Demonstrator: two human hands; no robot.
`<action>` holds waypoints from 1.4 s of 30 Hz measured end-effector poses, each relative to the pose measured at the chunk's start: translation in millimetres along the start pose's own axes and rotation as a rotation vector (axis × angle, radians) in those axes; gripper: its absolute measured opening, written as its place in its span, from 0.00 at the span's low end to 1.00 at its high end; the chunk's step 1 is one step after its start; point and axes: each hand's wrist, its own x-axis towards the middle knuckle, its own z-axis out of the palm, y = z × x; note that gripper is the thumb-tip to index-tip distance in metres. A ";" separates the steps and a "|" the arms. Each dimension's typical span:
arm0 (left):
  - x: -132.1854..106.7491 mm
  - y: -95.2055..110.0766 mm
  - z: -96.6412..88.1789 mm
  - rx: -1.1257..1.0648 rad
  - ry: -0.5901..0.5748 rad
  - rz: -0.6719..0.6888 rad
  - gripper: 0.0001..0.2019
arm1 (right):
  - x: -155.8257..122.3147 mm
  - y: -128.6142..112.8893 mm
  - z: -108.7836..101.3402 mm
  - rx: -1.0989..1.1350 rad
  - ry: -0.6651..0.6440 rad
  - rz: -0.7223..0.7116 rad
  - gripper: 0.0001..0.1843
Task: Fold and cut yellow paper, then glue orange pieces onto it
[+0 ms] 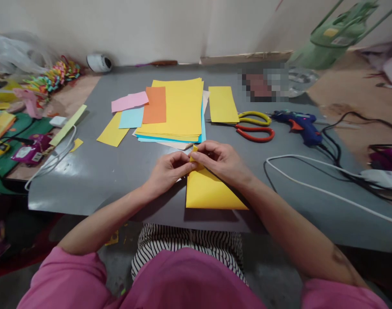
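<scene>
A yellow paper sheet (pixel 212 193) lies on the grey board (pixel 102 171) just in front of me. Both hands pinch its far edge, where the paper is folded into narrow pleats. My left hand (pixel 168 169) grips the fold from the left with closed fingers. My right hand (pixel 220 159) presses down on the same fold from the right, fingers curled over it. The two hands touch each other at the fold.
Behind the hands sits a stack of yellow and blue sheets (pixel 176 111) with orange, pink and light-blue pieces. A yellow strip (pixel 222 104), scissors (pixel 254 126) and a blue glue gun (pixel 300 124) lie to the right. Cables (pixel 327 189) cross the right side. Coloured craft clutter (pixel 51 77) fills the left.
</scene>
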 end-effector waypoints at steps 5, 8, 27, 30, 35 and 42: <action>0.8 -2.2 -1.1 -0.025 0.000 -0.006 0.20 | -0.9 -1.3 0.3 0.050 -0.011 0.005 0.17; -0.6 -3.2 -0.9 0.020 -0.009 0.015 0.17 | -0.3 -2.2 -0.3 0.015 0.013 0.013 0.16; -9.3 -2.9 -4.3 0.421 -0.204 0.477 0.08 | 5.8 2.3 -22.3 0.436 0.295 0.004 0.12; -10.2 -4.5 -3.1 0.489 -0.206 0.547 0.18 | 5.6 1.3 -24.6 0.471 0.276 0.006 0.12; -10.1 -2.2 -1.8 0.589 -0.240 0.555 0.13 | 4.9 2.9 -20.5 0.426 0.347 -0.004 0.12; -10.7 -0.9 -3.5 0.406 -0.234 0.304 0.13 | 6.9 3.0 -19.5 0.443 0.465 -0.005 0.11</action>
